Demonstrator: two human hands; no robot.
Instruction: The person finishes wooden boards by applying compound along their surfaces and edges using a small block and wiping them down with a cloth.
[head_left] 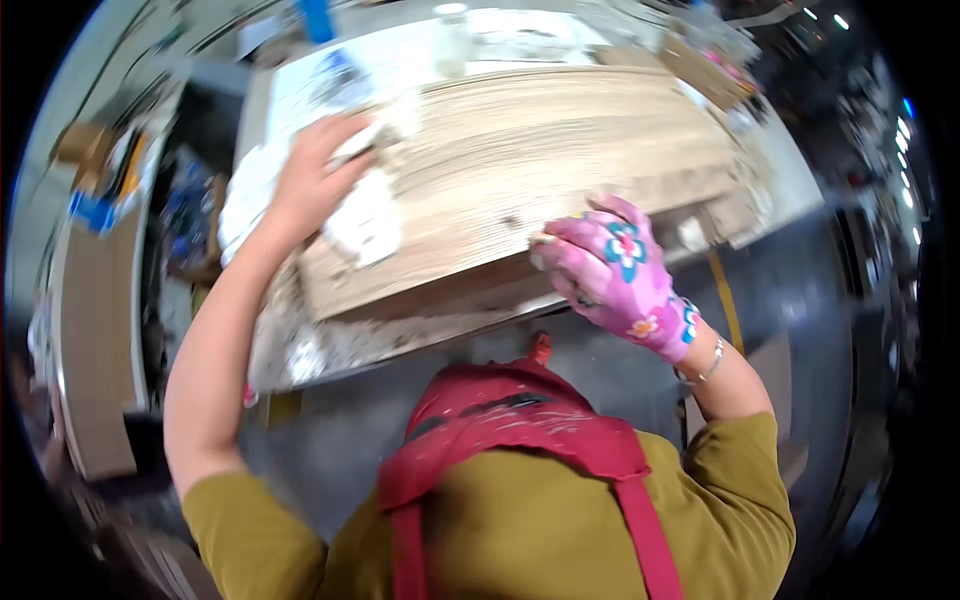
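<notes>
A wood-grained board (560, 130) lies across the table in front of me, its near edge turned toward my body. My bare left hand (325, 175) is at the board's left end, with a bunched white cloth (370, 215) between its thumb and fingers and hanging below them. On the right, my right hand (615, 260) wears a pink glove with a flower print. Its fingers are curled closed at the board's near edge; whatever they may hold is hidden. A small dark mark (509, 221) shows on the board left of the glove.
Beyond the board stand a pale jar (452, 40) and a blurred clear plastic item (340, 78). An open cardboard box (700, 68) sits at the far right. To my left is a side bench (95, 330) with boxes and blue tape. A yellow line (725, 300) runs along the floor.
</notes>
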